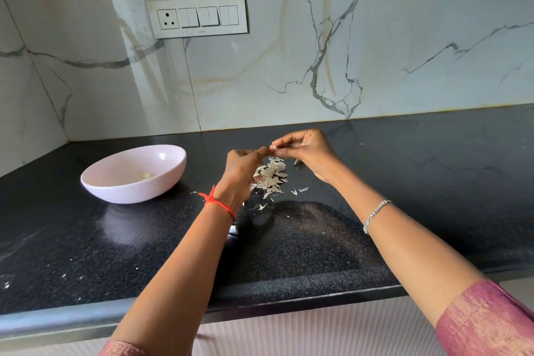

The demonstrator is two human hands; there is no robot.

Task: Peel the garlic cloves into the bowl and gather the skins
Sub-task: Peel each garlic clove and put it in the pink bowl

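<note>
A small garlic clove (273, 148) is held up between both hands above the black counter. My right hand (309, 150) pinches it from the right, and my left hand (244, 167) pinches at its skin from the left. Directly below lies a pile of pale garlic skins (273, 178), with a few loose scraps (299, 190) near it. One unpeeled clove (297, 162) lies under my right hand. To the left stands a pale pink bowl (173, 166) with peeled garlic (146, 175) in its bottom.
The black granite counter (404, 182) runs to a marble wall behind and a corner on the left. A switch plate (198, 17) hangs on the wall. The counter's front edge (289, 295) lies near my forearms. Small white specks dot the counter at the lower left.
</note>
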